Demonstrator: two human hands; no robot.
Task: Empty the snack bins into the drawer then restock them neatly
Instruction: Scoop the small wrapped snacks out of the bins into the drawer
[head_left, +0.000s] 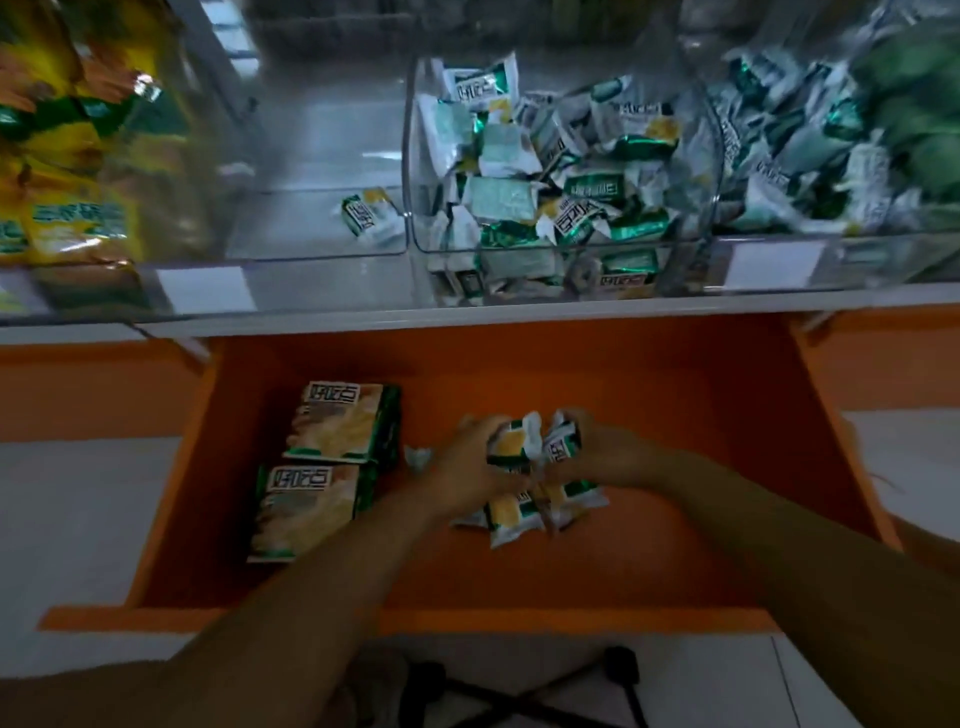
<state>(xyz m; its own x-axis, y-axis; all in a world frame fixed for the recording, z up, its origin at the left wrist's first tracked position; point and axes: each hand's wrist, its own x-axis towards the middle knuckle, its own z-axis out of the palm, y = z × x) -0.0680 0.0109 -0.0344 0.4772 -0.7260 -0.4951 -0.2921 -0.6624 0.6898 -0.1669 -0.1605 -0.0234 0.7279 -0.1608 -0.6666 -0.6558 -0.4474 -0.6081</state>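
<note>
In the orange drawer (675, 415), the left hand (467, 467) and right hand (610, 457) both have fingers curled around small snack packets (514, 444); two boxes (332, 457) lie at nine o'clock

Green-white snack packets (519, 512) lie in the open orange drawer (675, 415).

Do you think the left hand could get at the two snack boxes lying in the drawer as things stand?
Probably yes: the snack boxes lie uncovered in the open drawer right beside the left hand. It grips snack packets, though, so should drop those first.
</note>
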